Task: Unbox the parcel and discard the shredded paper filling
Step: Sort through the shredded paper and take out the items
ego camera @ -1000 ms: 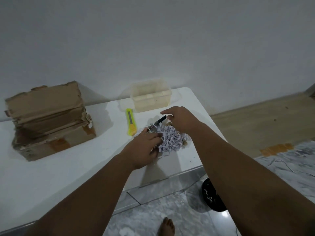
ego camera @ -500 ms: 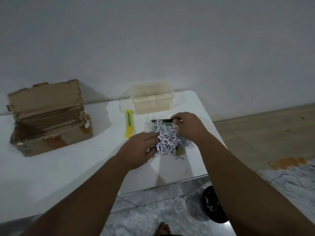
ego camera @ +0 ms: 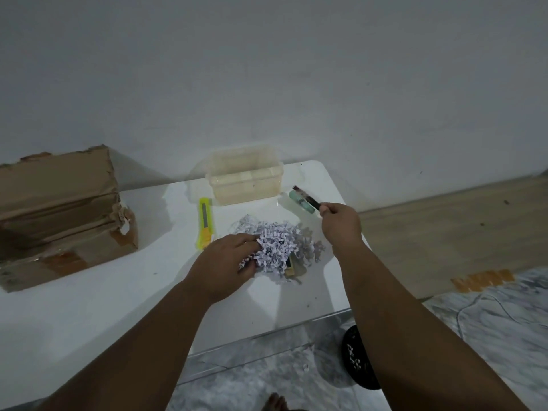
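White tabletop (ego camera: 89,307) holds the shredded paper (ego camera: 278,246), and at the pile's near-left edge the left hand (ego camera: 228,262) stays with fingers curled into the shreds. Beyond the pile to its right, the right hand (ego camera: 341,221) now pinches a dark slim stick (ego camera: 307,198) lifted clear; half a second ago it held this at the pile's far edge. Contents are likely being separated from the filling first, while the opened cardboard box (ego camera: 59,215) sits far left of the pile.

Counted: 1 cardboard box (ego camera: 59,221), 1 clear plastic tub (ego camera: 246,185), 1 yellow utility knife (ego camera: 205,223), 1 shredded paper pile (ego camera: 278,244), 1 dark slim stick (ego camera: 308,199), 1 pale green tube (ego camera: 298,199), 2 hands (left hand (ego camera: 225,262), right hand (ego camera: 341,221)).
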